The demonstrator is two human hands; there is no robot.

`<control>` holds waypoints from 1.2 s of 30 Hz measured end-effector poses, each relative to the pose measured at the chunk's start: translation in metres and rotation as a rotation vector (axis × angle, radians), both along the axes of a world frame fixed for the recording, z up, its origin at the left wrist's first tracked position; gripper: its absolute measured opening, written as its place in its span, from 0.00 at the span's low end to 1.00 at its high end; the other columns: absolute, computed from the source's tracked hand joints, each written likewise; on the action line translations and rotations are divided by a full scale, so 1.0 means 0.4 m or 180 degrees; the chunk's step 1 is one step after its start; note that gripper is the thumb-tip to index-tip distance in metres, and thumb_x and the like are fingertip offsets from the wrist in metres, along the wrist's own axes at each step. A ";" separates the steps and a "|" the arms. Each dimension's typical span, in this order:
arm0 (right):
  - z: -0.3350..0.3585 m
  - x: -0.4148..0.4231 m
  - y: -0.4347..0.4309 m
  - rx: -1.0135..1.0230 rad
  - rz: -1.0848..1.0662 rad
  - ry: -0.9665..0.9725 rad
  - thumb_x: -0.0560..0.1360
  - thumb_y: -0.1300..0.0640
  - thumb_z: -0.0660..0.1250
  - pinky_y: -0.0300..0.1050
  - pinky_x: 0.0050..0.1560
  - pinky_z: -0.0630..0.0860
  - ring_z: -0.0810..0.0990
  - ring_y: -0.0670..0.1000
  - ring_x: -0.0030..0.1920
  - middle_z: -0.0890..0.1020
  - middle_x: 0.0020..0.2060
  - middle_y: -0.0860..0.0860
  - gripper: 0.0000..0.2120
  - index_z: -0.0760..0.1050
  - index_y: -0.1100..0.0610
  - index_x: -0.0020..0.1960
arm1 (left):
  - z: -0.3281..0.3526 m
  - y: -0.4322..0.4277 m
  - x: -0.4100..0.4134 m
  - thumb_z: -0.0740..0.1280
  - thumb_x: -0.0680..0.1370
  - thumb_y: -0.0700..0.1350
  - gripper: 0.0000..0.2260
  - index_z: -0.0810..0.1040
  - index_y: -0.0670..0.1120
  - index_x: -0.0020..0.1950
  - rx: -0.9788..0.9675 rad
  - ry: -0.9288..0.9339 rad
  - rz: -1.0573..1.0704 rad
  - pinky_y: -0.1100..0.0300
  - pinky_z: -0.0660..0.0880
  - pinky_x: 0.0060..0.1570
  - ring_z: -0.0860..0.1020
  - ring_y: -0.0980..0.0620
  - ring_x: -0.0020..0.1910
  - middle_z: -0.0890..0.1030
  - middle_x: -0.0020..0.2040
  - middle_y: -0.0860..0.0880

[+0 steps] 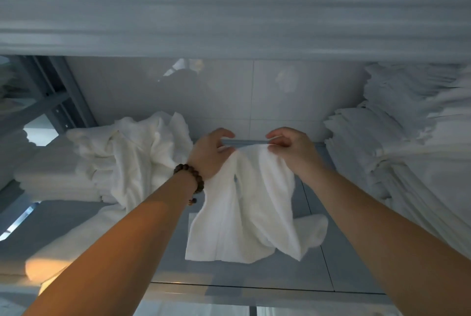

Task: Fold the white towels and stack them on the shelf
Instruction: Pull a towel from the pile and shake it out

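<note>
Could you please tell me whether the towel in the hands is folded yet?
Not folded: the towel hangs loose and rumpled from the left hand and right hand, which pinch its top edge.

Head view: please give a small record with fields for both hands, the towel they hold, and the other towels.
left hand: pinches held towel at top edge; bead bracelet on wrist
right hand: pinches the same edge
held towel: unfolded, hanging, lower end seems to lie on shelf
crumpled towels: heap at left
folded stack: at right
</note>
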State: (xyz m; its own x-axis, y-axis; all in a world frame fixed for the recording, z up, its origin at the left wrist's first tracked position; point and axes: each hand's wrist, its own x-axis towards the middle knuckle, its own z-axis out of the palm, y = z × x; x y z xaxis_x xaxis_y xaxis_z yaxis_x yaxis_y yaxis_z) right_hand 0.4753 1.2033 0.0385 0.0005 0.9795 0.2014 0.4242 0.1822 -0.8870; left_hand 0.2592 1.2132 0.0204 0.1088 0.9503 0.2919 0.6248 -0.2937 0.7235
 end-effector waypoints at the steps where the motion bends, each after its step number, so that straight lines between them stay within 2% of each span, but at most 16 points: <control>1: 0.011 -0.024 -0.004 0.0040 0.0134 0.0050 0.70 0.67 0.69 0.42 0.47 0.77 0.81 0.49 0.45 0.84 0.45 0.54 0.11 0.80 0.57 0.50 | 0.008 -0.004 0.021 0.70 0.74 0.46 0.12 0.76 0.53 0.56 -0.0068 -0.0009 -0.0186 0.63 0.72 0.47 0.78 0.54 0.44 0.79 0.46 0.50; 3: 0.027 -0.063 -0.010 0.0167 0.0383 0.0069 0.70 0.66 0.71 0.40 0.46 0.77 0.82 0.47 0.43 0.85 0.43 0.52 0.10 0.80 0.56 0.49 | 0.018 -0.011 0.055 0.71 0.73 0.48 0.11 0.77 0.53 0.55 -0.0142 0.0052 -0.0468 0.68 0.69 0.42 0.77 0.58 0.42 0.78 0.42 0.55; 5: 0.030 -0.083 -0.013 0.0341 0.0512 -0.0046 0.69 0.64 0.72 0.33 0.44 0.75 0.81 0.42 0.40 0.84 0.41 0.48 0.10 0.80 0.55 0.49 | 0.022 -0.014 0.070 0.70 0.74 0.49 0.03 0.77 0.54 0.46 -0.0024 0.0208 -0.0435 0.70 0.66 0.37 0.75 0.60 0.38 0.76 0.38 0.59; 6: 0.029 -0.086 -0.014 0.0444 0.0519 -0.0113 0.69 0.63 0.73 0.32 0.43 0.74 0.79 0.41 0.38 0.83 0.41 0.47 0.10 0.80 0.54 0.49 | 0.024 -0.013 0.070 0.69 0.74 0.49 0.03 0.76 0.53 0.42 0.0049 0.0239 -0.0335 0.68 0.66 0.35 0.75 0.59 0.38 0.77 0.37 0.58; 10: 0.011 -0.060 -0.007 0.0421 0.0545 -0.0393 0.68 0.62 0.74 0.38 0.40 0.73 0.75 0.45 0.36 0.80 0.40 0.45 0.13 0.78 0.53 0.51 | 0.038 -0.010 0.036 0.69 0.73 0.45 0.03 0.77 0.50 0.41 0.0190 0.0207 -0.0005 0.62 0.70 0.40 0.77 0.53 0.41 0.79 0.40 0.52; 12: -0.012 -0.035 -0.001 0.0126 0.0718 -0.0668 0.69 0.62 0.74 0.35 0.39 0.70 0.74 0.46 0.36 0.80 0.38 0.47 0.12 0.79 0.56 0.51 | 0.053 -0.002 0.005 0.69 0.73 0.43 0.03 0.77 0.49 0.41 0.0264 0.0118 0.0200 0.60 0.71 0.43 0.77 0.52 0.42 0.80 0.41 0.51; 15: -0.065 -0.016 0.001 -0.0177 0.0876 -0.1147 0.70 0.61 0.73 0.37 0.42 0.70 0.75 0.48 0.40 0.82 0.41 0.53 0.09 0.81 0.58 0.51 | 0.077 0.004 -0.030 0.69 0.73 0.41 0.04 0.78 0.49 0.40 0.0302 -0.0063 0.0184 0.67 0.70 0.41 0.77 0.53 0.42 0.80 0.40 0.52; 17: -0.092 -0.023 0.006 -0.0201 0.0835 -0.1153 0.72 0.60 0.71 0.40 0.44 0.70 0.77 0.49 0.42 0.83 0.43 0.54 0.06 0.81 0.59 0.49 | 0.088 0.004 -0.038 0.69 0.72 0.41 0.05 0.77 0.51 0.40 0.0278 -0.0028 0.0090 0.70 0.68 0.40 0.77 0.54 0.42 0.79 0.39 0.54; 20: -0.104 -0.038 0.022 -0.0148 0.0503 -0.0937 0.74 0.59 0.68 0.39 0.41 0.67 0.75 0.48 0.39 0.79 0.38 0.49 0.03 0.79 0.58 0.46 | 0.093 0.006 -0.057 0.70 0.73 0.43 0.04 0.77 0.50 0.43 0.0298 0.0092 0.0264 0.65 0.69 0.42 0.76 0.53 0.43 0.79 0.42 0.51; 22: -0.100 -0.047 0.029 -0.0131 0.0333 -0.0624 0.74 0.59 0.68 0.39 0.42 0.68 0.74 0.46 0.35 0.78 0.34 0.47 0.02 0.79 0.58 0.45 | 0.087 0.000 -0.078 0.71 0.72 0.44 0.06 0.77 0.51 0.47 0.0130 -0.0036 0.0269 0.62 0.71 0.44 0.77 0.51 0.45 0.78 0.45 0.47; 25: -0.074 -0.080 0.027 0.0168 0.0286 -0.0536 0.73 0.59 0.70 0.38 0.43 0.69 0.76 0.44 0.37 0.81 0.38 0.48 0.06 0.82 0.60 0.47 | 0.074 -0.019 -0.081 0.73 0.71 0.46 0.14 0.75 0.56 0.54 -0.0200 -0.0159 -0.0094 0.61 0.74 0.47 0.78 0.49 0.46 0.80 0.48 0.44; 28: -0.034 -0.138 0.013 0.0532 0.0452 -0.0638 0.72 0.59 0.70 0.41 0.44 0.73 0.80 0.45 0.41 0.85 0.41 0.50 0.06 0.84 0.58 0.47 | 0.065 -0.032 -0.048 0.74 0.70 0.45 0.23 0.73 0.56 0.63 -0.0284 -0.0045 -0.0538 0.60 0.73 0.56 0.77 0.54 0.52 0.79 0.57 0.49; 30: -0.014 -0.166 0.007 0.0675 0.0504 -0.0563 0.71 0.60 0.70 0.42 0.43 0.75 0.81 0.47 0.40 0.86 0.40 0.51 0.05 0.84 0.56 0.45 | 0.065 -0.033 -0.036 0.74 0.70 0.44 0.25 0.72 0.53 0.65 -0.0285 0.0001 -0.0697 0.60 0.71 0.59 0.77 0.55 0.56 0.78 0.60 0.51; 31: -0.006 -0.174 0.006 0.0719 0.0474 -0.0494 0.71 0.60 0.71 0.42 0.43 0.75 0.82 0.46 0.40 0.86 0.40 0.51 0.04 0.84 0.56 0.44 | 0.066 -0.032 -0.036 0.74 0.70 0.44 0.22 0.74 0.52 0.62 -0.0222 0.0048 -0.0692 0.60 0.72 0.57 0.78 0.54 0.56 0.80 0.57 0.52; 34: 0.019 -0.174 0.009 0.0620 0.0335 -0.0205 0.69 0.56 0.73 0.39 0.40 0.76 0.80 0.41 0.36 0.84 0.35 0.45 0.01 0.84 0.53 0.39 | 0.077 -0.035 -0.047 0.72 0.71 0.44 0.07 0.75 0.51 0.46 0.0100 0.0366 -0.0428 0.56 0.74 0.46 0.78 0.52 0.45 0.79 0.42 0.53; 36: 0.038 -0.172 0.012 0.0585 0.0369 -0.0163 0.68 0.56 0.74 0.41 0.40 0.75 0.79 0.42 0.35 0.83 0.33 0.46 0.02 0.83 0.53 0.38 | 0.085 -0.033 -0.053 0.71 0.72 0.44 0.06 0.74 0.50 0.41 0.0186 0.0407 -0.0296 0.55 0.72 0.42 0.76 0.50 0.41 0.77 0.37 0.53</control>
State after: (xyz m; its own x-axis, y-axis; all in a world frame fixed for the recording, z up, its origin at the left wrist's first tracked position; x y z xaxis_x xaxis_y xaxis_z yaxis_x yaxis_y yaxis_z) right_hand 0.4063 1.2080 0.0538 -0.1249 0.9192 0.3734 0.4347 0.3890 -0.8122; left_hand 0.2382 1.1999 0.0544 0.2353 0.9162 0.3244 0.6787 -0.3938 0.6199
